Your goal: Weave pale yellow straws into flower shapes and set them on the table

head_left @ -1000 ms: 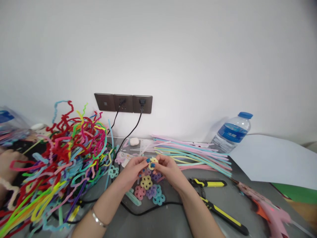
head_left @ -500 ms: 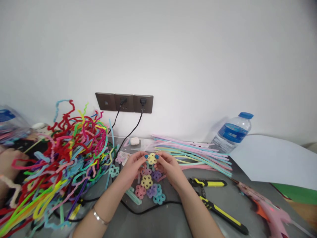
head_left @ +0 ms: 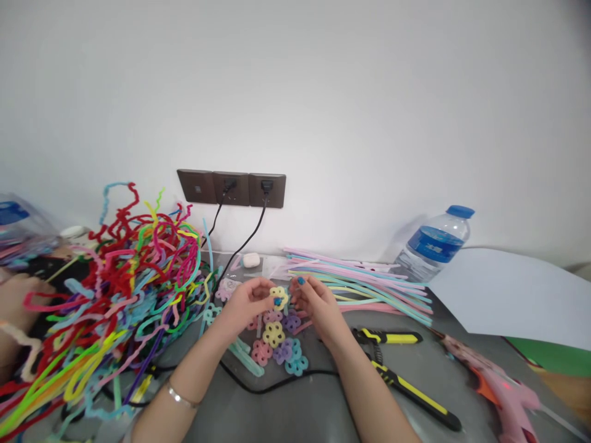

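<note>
My left hand [head_left: 252, 304] pinches a small yellow pipe-cleaner flower [head_left: 279, 298] between thumb and fingers. Just right of it is my right hand [head_left: 318, 304], its fingers loosely curled and its raised thumb apart from the flower; whether a fingertip brushes the flower's edge I cannot tell. Below both hands several fuzzy flowers lie grouped on the grey table: another yellow flower [head_left: 274, 335], a coral flower [head_left: 261, 352], a purple flower [head_left: 283, 351] and a blue flower [head_left: 296, 358]. Pale green pipe-cleaner pieces [head_left: 247, 357] lie left of the group.
A large tangle of coloured pipe cleaners [head_left: 138, 277] fills the left, beside another person's hand [head_left: 23, 301]. Straight pastel pipe cleaners [head_left: 360, 283] lie near the wall. Rightward are yellow-black pliers [head_left: 415, 394], a pink glue gun [head_left: 503, 387], a water bottle [head_left: 434, 243] and a black cable [head_left: 258, 392].
My right hand has let go of the yellow flower and moved slightly right, its thumb lifting. The left hand keeps the flower, now shifted slightly left and turned.
</note>
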{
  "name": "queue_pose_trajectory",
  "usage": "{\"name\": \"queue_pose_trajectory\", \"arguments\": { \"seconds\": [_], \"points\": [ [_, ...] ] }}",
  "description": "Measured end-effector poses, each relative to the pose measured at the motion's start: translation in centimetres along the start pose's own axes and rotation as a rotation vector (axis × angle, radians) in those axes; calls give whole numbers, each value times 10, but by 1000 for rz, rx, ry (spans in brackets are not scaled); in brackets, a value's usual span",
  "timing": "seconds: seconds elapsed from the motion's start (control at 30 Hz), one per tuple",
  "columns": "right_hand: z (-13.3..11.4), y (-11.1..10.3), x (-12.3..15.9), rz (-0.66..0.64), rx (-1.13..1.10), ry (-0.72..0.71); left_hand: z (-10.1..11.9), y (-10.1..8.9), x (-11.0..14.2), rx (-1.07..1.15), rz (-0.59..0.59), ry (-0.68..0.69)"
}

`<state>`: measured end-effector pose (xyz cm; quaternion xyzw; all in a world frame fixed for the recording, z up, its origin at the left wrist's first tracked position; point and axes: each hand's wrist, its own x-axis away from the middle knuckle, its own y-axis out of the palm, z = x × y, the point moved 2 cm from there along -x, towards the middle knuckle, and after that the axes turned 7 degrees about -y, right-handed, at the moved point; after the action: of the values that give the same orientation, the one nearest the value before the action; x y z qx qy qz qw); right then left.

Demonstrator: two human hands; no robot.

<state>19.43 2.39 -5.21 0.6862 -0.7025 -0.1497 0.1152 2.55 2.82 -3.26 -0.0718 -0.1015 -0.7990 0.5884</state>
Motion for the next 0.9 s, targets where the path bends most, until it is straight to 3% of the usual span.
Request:
{"name": "queue_pose_trajectory", "arguments": {
  "seconds": [0.07, 0.17, 0.37, 0.5, 0.9],
  "points": [
    [-1, -2, 0, 39, -8, -9, 2, -9, -1, -74, -35, 6],
    [-2, -3, 0, 62, 0, -13, 1, -18, 0, -236, -182, -90],
    [-1, -3, 0, 65, 32, -26, -3, -14, 3, -535, -279, -61],
    [0, -4, -1, 54, 35, -28, -5, -11, 3, -664, -271, -35],
    [-3, -1, 0, 21, 86, -37, 1, -13, 7, -720, -137, 10]
  ]
}}
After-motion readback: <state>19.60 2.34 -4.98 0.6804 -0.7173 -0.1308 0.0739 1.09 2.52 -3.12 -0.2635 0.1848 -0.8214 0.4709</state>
